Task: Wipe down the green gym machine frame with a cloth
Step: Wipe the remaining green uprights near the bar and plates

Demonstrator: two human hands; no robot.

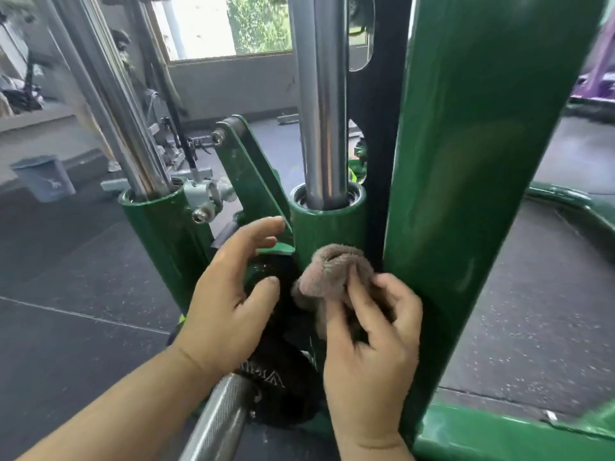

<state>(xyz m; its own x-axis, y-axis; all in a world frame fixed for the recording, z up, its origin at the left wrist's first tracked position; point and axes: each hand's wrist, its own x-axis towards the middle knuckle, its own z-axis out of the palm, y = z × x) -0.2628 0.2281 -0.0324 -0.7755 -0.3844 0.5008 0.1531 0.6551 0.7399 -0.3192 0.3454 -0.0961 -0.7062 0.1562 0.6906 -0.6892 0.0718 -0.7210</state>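
Observation:
The green gym machine frame (466, 161) fills the middle and right, with a broad upright and a round green sleeve (327, 227) around a chrome rod. My right hand (372, 347) grips a bunched pinkish-brown cloth (332, 271) and holds it against the base of that sleeve, beside the broad upright. My left hand (229, 294) hovers just left of the cloth with fingers spread and relaxed, holding nothing, over a black part of the machine.
A knurled chrome bar (216, 424) runs out toward me at the bottom. A second green sleeve (156, 227) with chrome rods stands at left. A grey bucket (45, 178) sits on the dark rubber floor at far left. A purple machine shows at far right.

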